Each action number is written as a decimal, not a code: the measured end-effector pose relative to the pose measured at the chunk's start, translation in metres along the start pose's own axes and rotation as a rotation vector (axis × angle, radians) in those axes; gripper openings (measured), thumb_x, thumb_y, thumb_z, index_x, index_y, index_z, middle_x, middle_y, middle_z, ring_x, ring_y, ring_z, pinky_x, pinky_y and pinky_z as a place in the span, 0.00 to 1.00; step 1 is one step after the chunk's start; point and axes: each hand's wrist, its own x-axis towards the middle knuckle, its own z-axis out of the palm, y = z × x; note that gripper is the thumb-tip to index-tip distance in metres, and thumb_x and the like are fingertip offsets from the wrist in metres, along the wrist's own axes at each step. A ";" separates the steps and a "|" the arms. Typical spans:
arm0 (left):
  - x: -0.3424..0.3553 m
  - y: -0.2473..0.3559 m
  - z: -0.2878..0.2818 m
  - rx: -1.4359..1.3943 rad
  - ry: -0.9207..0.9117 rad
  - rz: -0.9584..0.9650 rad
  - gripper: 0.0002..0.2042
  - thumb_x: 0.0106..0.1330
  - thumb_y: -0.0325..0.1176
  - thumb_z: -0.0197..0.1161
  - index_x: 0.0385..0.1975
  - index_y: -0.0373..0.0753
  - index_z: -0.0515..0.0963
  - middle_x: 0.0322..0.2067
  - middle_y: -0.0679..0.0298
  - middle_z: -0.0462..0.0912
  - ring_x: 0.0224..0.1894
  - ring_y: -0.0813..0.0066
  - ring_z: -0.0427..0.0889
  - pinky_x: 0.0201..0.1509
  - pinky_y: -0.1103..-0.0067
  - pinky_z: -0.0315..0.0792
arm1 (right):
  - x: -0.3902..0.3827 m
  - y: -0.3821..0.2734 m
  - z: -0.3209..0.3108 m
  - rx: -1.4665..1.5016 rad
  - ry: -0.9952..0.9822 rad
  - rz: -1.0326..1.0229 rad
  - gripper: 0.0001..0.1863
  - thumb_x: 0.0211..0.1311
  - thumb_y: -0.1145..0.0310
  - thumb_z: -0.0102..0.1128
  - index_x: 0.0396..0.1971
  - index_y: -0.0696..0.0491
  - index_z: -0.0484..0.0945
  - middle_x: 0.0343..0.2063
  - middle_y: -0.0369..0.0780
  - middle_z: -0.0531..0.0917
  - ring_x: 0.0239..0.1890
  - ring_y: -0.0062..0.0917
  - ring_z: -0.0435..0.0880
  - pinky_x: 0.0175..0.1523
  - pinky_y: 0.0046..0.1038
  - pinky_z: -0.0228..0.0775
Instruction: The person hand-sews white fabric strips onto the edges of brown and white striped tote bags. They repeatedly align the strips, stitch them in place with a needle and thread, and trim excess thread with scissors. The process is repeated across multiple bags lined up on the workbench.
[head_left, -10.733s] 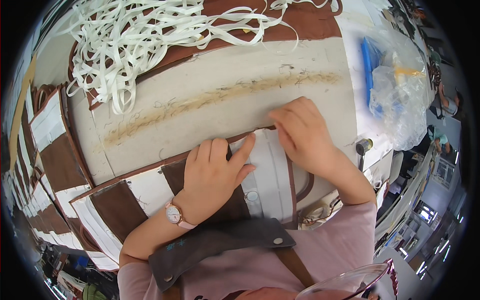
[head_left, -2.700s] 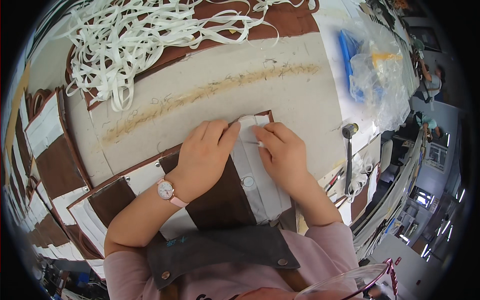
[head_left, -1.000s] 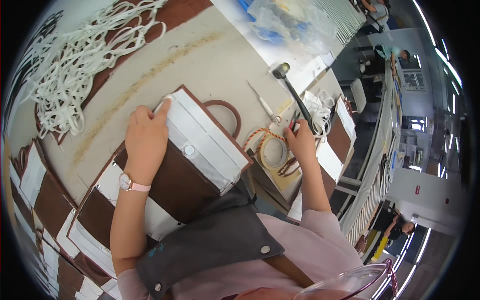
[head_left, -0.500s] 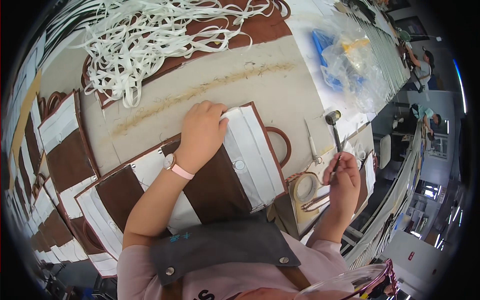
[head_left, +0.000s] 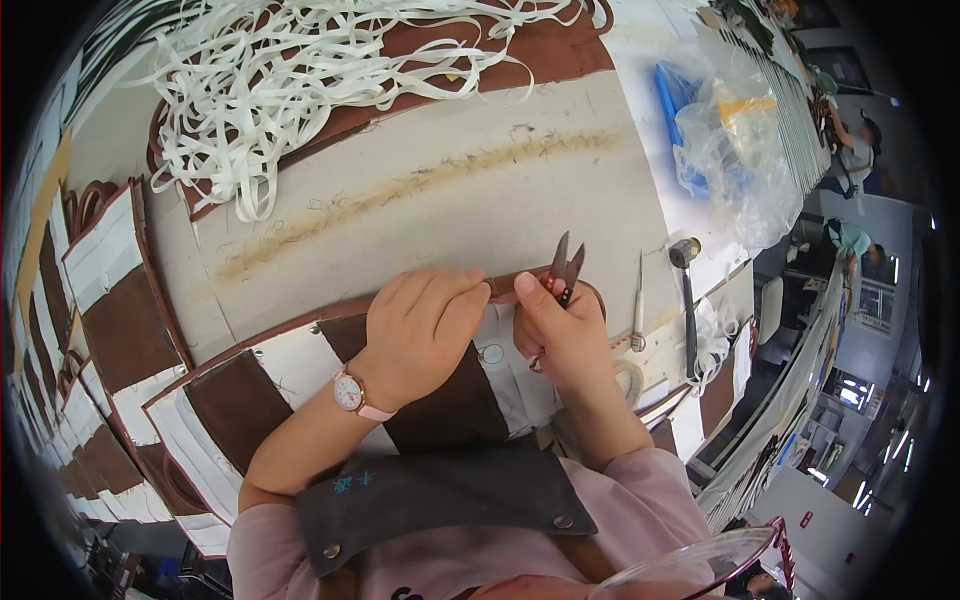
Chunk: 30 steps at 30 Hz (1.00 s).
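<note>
A brown-and-white bag panel [head_left: 440,385] with brown edging lies in front of me, with small metal studs along its upper side. My left hand [head_left: 425,325] is closed over the panel's upper edge, its fingertips pinching the edging. Close by on the right, my right hand [head_left: 565,335] grips a pair of scissors [head_left: 566,275], blades parted and pointing away from me. Its thumb is near the edging by the left fingertips; whether it touches is unclear. To the right lie an awl [head_left: 640,300] with a white handle and a hammer [head_left: 688,315].
White ribbon [head_left: 300,80] is heaped over brown pieces [head_left: 560,60] at the back. Clear plastic bags [head_left: 750,185] lie at the back right. A tape roll [head_left: 630,383] is partly behind my right forearm. More bag panels [head_left: 120,310] stack up left. Other people are far right.
The hammer has gone from my right hand to the table. That hand now holds scissors and has moved left to the panel's edge. My left hand has shifted slightly nearer me.
</note>
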 end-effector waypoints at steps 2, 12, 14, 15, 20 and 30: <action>-0.001 -0.002 0.002 -0.002 0.024 0.021 0.08 0.54 0.24 0.66 0.34 0.37 0.80 0.36 0.62 0.85 0.33 0.66 0.84 0.35 0.74 0.77 | 0.002 0.007 0.000 0.113 0.015 -0.021 0.16 0.72 0.62 0.60 0.24 0.54 0.74 0.12 0.30 0.71 0.14 0.13 0.66 0.21 0.20 0.56; 0.002 -0.006 0.001 -0.130 0.006 -0.070 0.13 0.51 0.18 0.69 0.35 0.37 0.79 0.35 0.60 0.87 0.32 0.62 0.85 0.35 0.71 0.78 | 0.003 0.014 0.003 0.160 0.015 -0.063 0.14 0.71 0.68 0.60 0.23 0.53 0.74 0.12 0.32 0.73 0.15 0.14 0.68 0.22 0.21 0.60; 0.004 -0.007 0.001 -0.169 -0.002 -0.101 0.12 0.52 0.18 0.69 0.36 0.37 0.79 0.34 0.60 0.86 0.32 0.61 0.85 0.35 0.71 0.78 | 0.004 0.013 0.004 0.158 0.018 -0.069 0.14 0.71 0.68 0.60 0.23 0.53 0.74 0.12 0.32 0.72 0.15 0.15 0.68 0.22 0.22 0.60; 0.004 -0.007 0.001 -0.161 -0.004 -0.103 0.12 0.52 0.18 0.69 0.36 0.36 0.79 0.34 0.59 0.86 0.31 0.61 0.85 0.35 0.71 0.77 | 0.005 0.014 0.005 0.160 0.015 -0.074 0.14 0.71 0.68 0.60 0.23 0.54 0.74 0.12 0.32 0.72 0.15 0.15 0.68 0.22 0.22 0.60; 0.003 -0.009 0.003 -0.149 -0.030 -0.146 0.11 0.54 0.19 0.70 0.36 0.35 0.79 0.32 0.58 0.85 0.30 0.59 0.84 0.33 0.71 0.77 | 0.010 0.014 0.004 0.128 0.008 -0.082 0.11 0.72 0.68 0.58 0.36 0.62 0.79 0.13 0.32 0.67 0.14 0.16 0.64 0.22 0.22 0.58; 0.006 -0.016 0.003 -0.101 -0.017 -0.004 0.07 0.53 0.23 0.68 0.32 0.38 0.82 0.35 0.64 0.85 0.32 0.68 0.85 0.32 0.75 0.77 | -0.003 0.003 -0.028 -0.005 -0.254 -0.035 0.17 0.75 0.57 0.56 0.39 0.58 0.76 0.20 0.36 0.73 0.15 0.20 0.68 0.21 0.25 0.61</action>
